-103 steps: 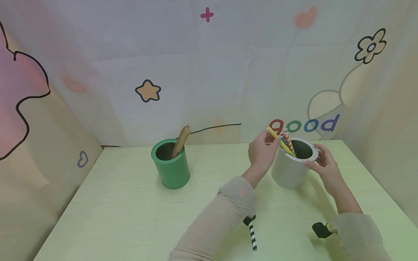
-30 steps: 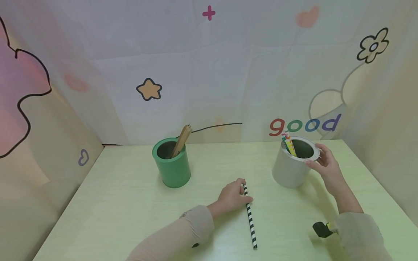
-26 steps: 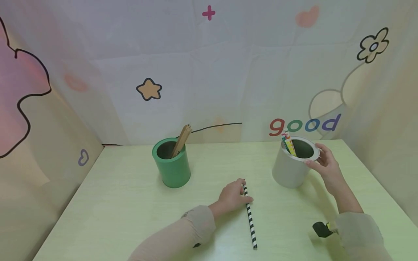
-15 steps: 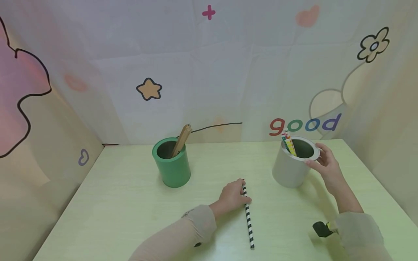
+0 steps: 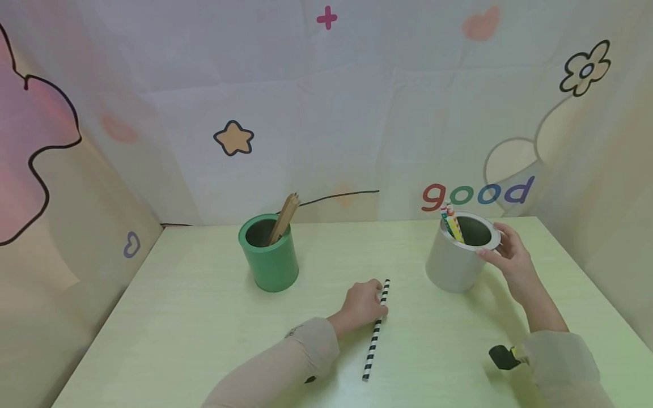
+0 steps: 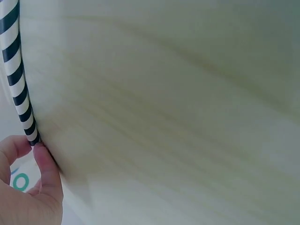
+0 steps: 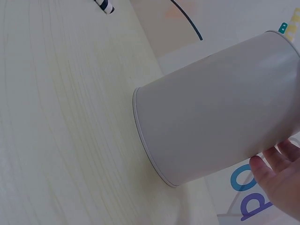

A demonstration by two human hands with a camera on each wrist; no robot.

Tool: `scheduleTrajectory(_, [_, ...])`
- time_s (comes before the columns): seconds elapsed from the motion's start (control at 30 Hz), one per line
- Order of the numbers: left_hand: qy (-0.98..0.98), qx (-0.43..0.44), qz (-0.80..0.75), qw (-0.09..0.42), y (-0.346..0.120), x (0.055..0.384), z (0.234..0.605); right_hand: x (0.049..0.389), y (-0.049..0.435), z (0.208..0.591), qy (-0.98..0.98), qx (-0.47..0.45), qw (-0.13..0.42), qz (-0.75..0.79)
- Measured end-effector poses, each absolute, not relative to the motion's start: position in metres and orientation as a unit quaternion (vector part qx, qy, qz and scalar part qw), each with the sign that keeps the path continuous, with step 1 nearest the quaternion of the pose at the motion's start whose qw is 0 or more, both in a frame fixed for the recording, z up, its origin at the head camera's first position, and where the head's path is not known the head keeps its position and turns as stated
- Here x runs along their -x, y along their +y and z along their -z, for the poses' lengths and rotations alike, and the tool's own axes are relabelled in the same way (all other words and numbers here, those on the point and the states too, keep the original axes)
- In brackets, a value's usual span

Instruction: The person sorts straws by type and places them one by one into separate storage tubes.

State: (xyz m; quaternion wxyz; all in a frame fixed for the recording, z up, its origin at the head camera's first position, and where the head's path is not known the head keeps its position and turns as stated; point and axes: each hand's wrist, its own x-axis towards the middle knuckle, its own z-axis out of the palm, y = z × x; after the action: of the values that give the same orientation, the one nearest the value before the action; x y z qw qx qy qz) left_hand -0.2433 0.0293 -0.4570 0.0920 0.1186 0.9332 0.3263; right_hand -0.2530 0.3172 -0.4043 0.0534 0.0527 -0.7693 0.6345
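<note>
A black-and-white striped straw (image 5: 374,345) slants over the pale tabletop in the head view, its near end turned to the left. My left hand (image 5: 359,306) pinches it near its far end between thumb and fingers; the fingertips (image 6: 49,171) show at the straw's tip in the left wrist view. At the right back stands a light grey pen cup (image 5: 451,266) holding several patterned straws (image 5: 452,226). My right hand (image 5: 515,266) grips this cup at the right of its rim, and in the right wrist view its fingers (image 7: 265,171) touch the cup's wall.
A green cup (image 5: 272,266) with several brown sticks (image 5: 283,221) stands at the back left. A printed cloth (image 5: 326,113) hangs behind the table (image 5: 204,317). Dark camera mounts show at both wrists.
My left hand has come from the grey cup, where it let go of a yellow straw, to the striped straw. That straw's near end has swung left. My right hand has stayed on the cup.
</note>
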Motion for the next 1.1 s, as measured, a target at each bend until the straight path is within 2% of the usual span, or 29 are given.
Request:
scheduleTrajectory(0.57, [0.898,-0.092,-0.416,0.11,0.033,0.244,0.449,0.254,0.317,0.403,-0.77,-0.049,0.055,-0.634])
scheduleTrajectory(0.8, [0.852,-0.1,-0.501,0.115,0.037,0.242,0.434,0.253,0.317,0.403,-0.778,-0.047,0.056,-0.624])
scheduleTrajectory(1.1, [0.777,-0.115,-0.611,0.096,0.046,0.237,0.405,0.253,0.316,0.403,-0.774,-0.047,0.054,-0.629])
